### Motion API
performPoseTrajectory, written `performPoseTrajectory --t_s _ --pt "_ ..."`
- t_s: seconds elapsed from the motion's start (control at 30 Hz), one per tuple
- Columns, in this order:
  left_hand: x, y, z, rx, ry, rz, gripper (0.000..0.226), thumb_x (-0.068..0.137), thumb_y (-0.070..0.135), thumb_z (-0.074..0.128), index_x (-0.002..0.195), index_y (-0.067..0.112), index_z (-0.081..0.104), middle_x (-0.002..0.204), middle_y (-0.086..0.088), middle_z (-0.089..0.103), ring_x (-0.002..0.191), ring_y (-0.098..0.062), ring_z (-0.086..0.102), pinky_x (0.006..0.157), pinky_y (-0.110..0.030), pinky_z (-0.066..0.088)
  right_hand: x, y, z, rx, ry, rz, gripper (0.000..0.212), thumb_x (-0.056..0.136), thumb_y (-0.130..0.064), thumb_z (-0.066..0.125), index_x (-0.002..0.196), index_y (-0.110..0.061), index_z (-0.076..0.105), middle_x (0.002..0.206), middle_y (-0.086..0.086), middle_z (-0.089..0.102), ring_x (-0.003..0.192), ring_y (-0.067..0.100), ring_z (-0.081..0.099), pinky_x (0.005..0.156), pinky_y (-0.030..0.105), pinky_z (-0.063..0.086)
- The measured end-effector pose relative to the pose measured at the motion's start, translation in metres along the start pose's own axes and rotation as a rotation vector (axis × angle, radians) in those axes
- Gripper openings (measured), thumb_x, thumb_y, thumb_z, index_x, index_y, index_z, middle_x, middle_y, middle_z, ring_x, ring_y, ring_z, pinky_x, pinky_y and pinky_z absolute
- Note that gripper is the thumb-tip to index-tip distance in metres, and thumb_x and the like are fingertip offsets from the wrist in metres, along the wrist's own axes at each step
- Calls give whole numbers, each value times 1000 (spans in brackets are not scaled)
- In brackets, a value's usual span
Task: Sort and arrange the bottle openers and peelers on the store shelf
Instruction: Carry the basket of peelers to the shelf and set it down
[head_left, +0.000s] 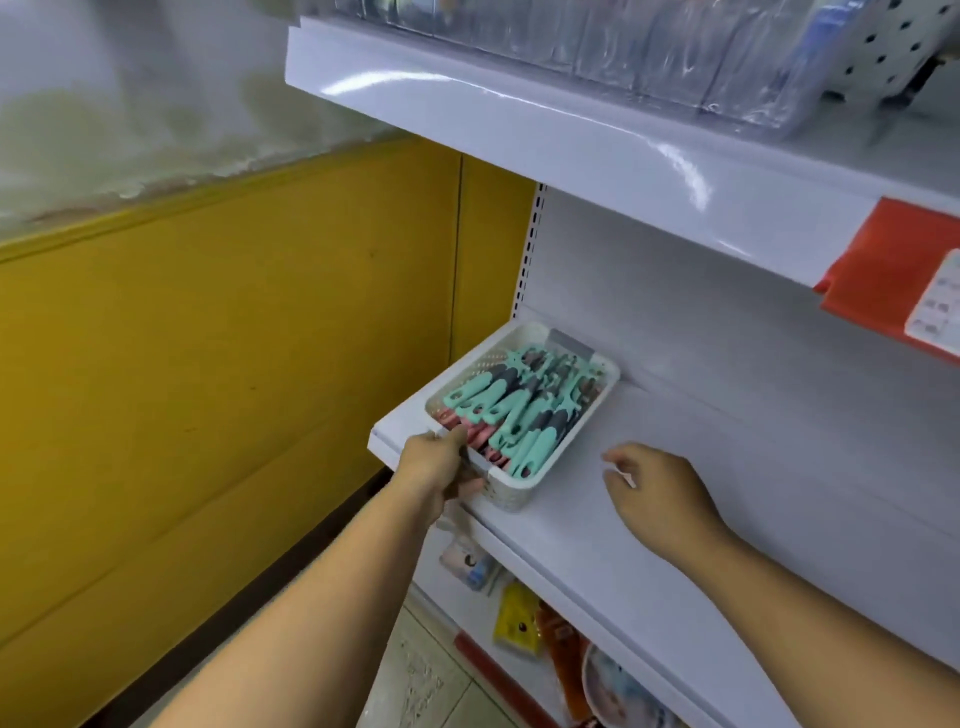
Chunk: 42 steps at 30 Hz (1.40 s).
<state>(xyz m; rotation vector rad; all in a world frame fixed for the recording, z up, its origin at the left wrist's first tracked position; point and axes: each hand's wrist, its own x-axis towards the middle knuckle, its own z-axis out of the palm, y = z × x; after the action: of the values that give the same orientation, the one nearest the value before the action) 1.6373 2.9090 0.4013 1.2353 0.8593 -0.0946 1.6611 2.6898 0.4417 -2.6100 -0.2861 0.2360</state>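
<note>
A white perforated basket stands at the left end of the white middle shelf. It is filled with several mint-green and grey handled tools, with several pink ones along its left side. My left hand grips the basket's near left corner, fingers over the rim and thumb below. My right hand hovers over the bare shelf to the right of the basket, fingers loosely curled, holding nothing.
An upper shelf overhangs, carrying clear plastic packs. A red price tag hangs at its right edge. Packaged goods lie on the lower shelf. A yellow wall panel stands to the left.
</note>
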Motion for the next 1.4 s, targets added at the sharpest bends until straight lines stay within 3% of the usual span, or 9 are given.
performPoseTrajectory --t_s 0.13,0.27,0.43,0.57,0.7,1.07,1.2,1.33,1.4 --pt "25 15 23 2 4 20 36 95 37 54 111 5 58 100 -15 69 82 -28 70 67 -36 60 -5 28 -8 -174 -61 18 41 97 -24 48 138 -16 45 143 2 45 126 19 48 101 27 39" --pt "34 29 36 84 58 91 41 94 46 49 107 8 53 107 -14 67 89 -28 69 62 -33 58 -13 47 -15 -327 -127 46 49 99 -27 43 145 -16 32 155 1 25 139 18 30 109 28 31" --pt "23 18 39 411 -17 194 53 95 53 39 131 14 38 126 -9 55 100 -30 63 70 -36 57 -33 51 -20 -316 -126 82 55 100 -27 42 150 -17 22 159 1 14 144 19 18 113 31 26" --pt "-2 -3 46 670 -22 305 61 97 47 39 146 17 19 147 -8 40 124 -32 49 96 -40 48 -72 50 -24 -286 -141 91 58 100 -28 40 151 -19 14 160 1 8 146 19 11 114 32 24" --pt "-51 -27 72 985 -137 425 64 96 47 42 147 13 24 150 -13 36 133 -34 39 109 -42 35 -136 60 -44 -267 -93 151 59 99 -28 40 152 -20 14 160 1 6 147 19 9 113 33 25" --pt "-419 -156 179 1873 -736 1182 58 99 51 29 147 19 29 155 -6 24 144 -23 17 114 -40 20 -485 139 -124 -324 114 373 59 94 -25 46 147 -14 26 156 10 18 144 31 15 117 40 19" --pt "-582 -208 234 1843 -977 1344 59 99 52 25 150 21 23 159 -3 14 147 -22 9 117 -40 11 -648 174 -162 -355 245 579 55 97 -36 43 145 -13 29 153 13 25 141 31 21 114 44 26" --pt "-750 -271 282 1760 -1292 1458 60 99 52 27 150 21 22 159 -1 14 146 -24 13 118 -39 14 -817 209 -209 -393 337 836 58 98 -42 39 147 -14 26 154 15 23 142 32 18 113 47 25" --pt "-830 -305 294 1701 -1360 1540 62 99 51 28 151 19 17 159 -2 11 146 -24 11 118 -40 14 -895 218 -231 -413 416 973 59 98 -41 38 148 -13 25 154 15 23 144 32 17 114 46 25"
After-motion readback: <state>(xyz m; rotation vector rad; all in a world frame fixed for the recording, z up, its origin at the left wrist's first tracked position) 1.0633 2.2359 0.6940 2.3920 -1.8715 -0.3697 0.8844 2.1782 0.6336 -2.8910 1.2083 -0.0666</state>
